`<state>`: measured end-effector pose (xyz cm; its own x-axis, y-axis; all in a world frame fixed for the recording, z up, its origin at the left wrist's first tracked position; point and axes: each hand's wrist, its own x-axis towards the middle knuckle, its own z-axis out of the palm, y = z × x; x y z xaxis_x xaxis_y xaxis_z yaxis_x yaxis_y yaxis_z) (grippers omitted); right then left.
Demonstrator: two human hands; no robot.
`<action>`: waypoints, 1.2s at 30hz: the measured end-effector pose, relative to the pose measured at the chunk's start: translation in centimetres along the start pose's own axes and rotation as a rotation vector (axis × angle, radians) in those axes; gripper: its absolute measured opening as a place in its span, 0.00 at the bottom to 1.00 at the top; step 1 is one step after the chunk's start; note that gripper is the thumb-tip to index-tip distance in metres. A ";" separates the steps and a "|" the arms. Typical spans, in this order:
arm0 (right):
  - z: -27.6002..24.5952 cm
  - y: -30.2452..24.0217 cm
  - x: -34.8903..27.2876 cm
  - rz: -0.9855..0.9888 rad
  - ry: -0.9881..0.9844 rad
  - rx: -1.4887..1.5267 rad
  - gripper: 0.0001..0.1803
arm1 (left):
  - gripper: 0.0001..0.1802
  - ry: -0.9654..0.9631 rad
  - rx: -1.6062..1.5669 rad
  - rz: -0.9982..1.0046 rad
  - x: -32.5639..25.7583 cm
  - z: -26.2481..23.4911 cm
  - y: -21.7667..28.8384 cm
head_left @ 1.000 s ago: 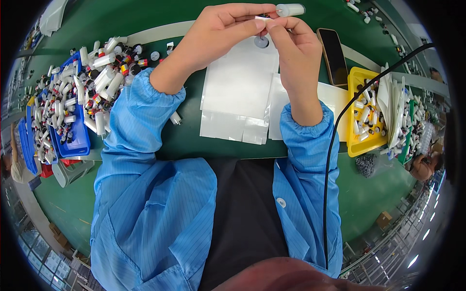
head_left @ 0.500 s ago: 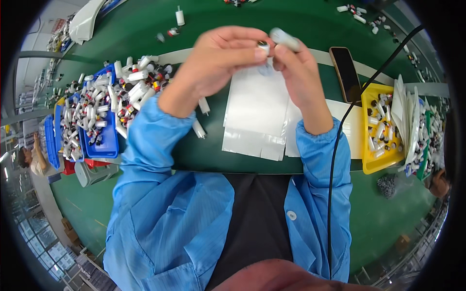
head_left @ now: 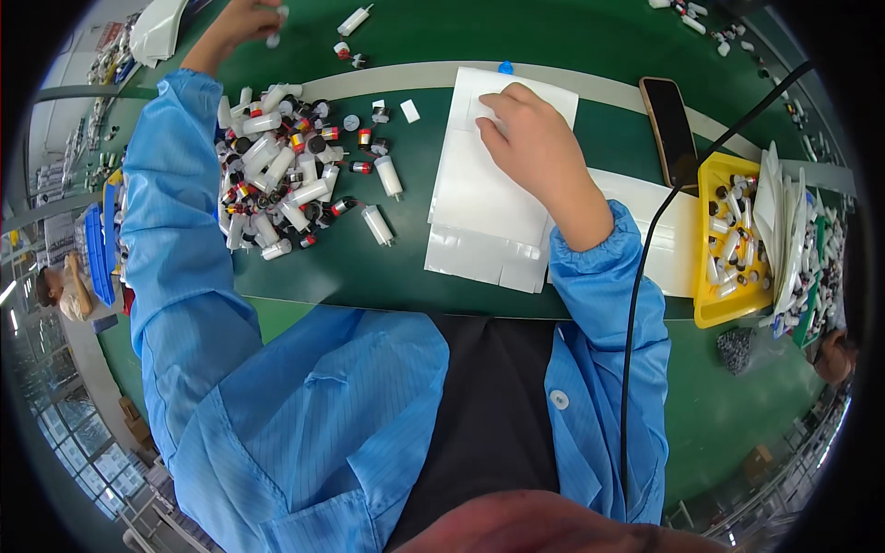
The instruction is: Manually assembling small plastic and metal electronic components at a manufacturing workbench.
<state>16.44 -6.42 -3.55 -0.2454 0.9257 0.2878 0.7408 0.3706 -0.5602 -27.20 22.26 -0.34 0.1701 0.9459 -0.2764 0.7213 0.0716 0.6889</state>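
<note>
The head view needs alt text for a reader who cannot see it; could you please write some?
The right hand rests on white sheets on a green table, while the left hand reaches far past a pile of small white cylinders.

A small white cylindrical tube (head_left: 274, 35) sits pinched in fingertips at about eleven o'clock, far out over the green worktop. White glossy sheets (head_left: 479, 198) lie flat in an overlapping stack at centre, near edges notched, a palm pressing the top corner.
</note>
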 end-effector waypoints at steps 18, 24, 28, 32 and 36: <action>-0.4 0.0 -0.5 -0.069 -0.032 -0.032 0.12 | 0.28 0.346 0.786 0.762 6.6 22.3 17.9; -0.6 -0.3 -0.8 -0.043 -0.044 -0.043 0.14 | 0.19 -0.056 0.136 0.589 3.5 18.9 21.2; -0.1 0.4 -0.8 -0.008 -0.036 0.013 0.15 | 0.16 -0.186 -0.493 0.549 -6.8 15.9 24.6; 0.4 1.2 -1.3 -0.142 0.054 0.081 0.10 | 0.24 -0.315 -1.112 0.407 -17.3 19.4 21.3; 0.6 2.3 -0.9 -0.077 0.030 0.204 0.09 | 0.23 -0.405 -1.326 0.009 -22.4 27.7 14.5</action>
<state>17.95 -6.36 -5.57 -0.2761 0.8924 0.3571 0.5781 0.4509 -0.6800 -1.89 -6.65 -2.73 0.5168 0.8074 -0.2848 -0.4121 0.5262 0.7439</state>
